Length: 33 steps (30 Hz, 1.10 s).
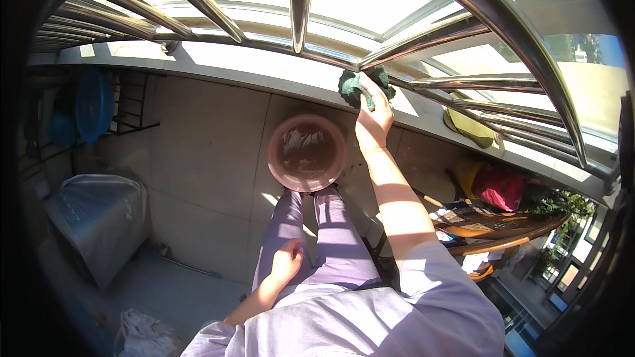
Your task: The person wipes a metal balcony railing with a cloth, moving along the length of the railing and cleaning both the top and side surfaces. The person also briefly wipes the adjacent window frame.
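My right hand (375,111) is stretched forward and grips a crumpled green cloth (353,87). The cloth is at the lower rail of a shiny metal railing (297,10), over a white ledge (238,62); part of it is hidden behind my fingers. My left hand (287,260) rests near my left thigh with its fingers loosely curled, and nothing can be seen in it. On the floor just in front of my feet stands a pink plastic basin (273,146) holding murky water (307,151).
A yellow-green cloth (469,128) hangs over the ledge on the right. Below it are a red bag (500,191) and a brown woven chair (496,223). Leftward, a covered box-shaped object (104,218) stands near a blue basin (94,106) and a dark metal rack (141,104).
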Each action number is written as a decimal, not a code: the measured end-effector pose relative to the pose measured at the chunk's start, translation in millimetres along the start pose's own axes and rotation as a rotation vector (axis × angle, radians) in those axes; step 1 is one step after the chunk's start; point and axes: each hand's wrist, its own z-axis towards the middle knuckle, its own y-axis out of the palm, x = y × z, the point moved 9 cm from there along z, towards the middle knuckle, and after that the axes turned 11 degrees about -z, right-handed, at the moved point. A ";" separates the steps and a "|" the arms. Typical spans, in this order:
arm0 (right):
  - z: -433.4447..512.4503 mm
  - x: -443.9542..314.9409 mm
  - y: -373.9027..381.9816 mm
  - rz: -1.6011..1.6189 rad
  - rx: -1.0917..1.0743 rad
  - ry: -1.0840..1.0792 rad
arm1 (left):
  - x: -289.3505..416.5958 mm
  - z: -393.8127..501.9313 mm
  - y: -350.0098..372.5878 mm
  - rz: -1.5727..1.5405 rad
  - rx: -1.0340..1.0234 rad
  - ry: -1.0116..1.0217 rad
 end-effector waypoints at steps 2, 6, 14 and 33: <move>-29.9 18.0 23.2 0.515 -0.199 0.337 | 2.0 3.0 -1.2 -0.049 0.044 0.023; -29.7 -24.2 5.4 0.506 -0.115 0.353 | 9.6 4.8 -0.5 -0.052 0.098 0.048; 41.4 -78.2 110.4 -1.355 -0.160 -0.606 | 26.4 3.7 20.5 -0.091 0.064 0.008; 69.6 -72.6 116.4 -0.978 -0.487 -0.517 | 9.0 1.1 37.7 -0.151 0.124 -0.028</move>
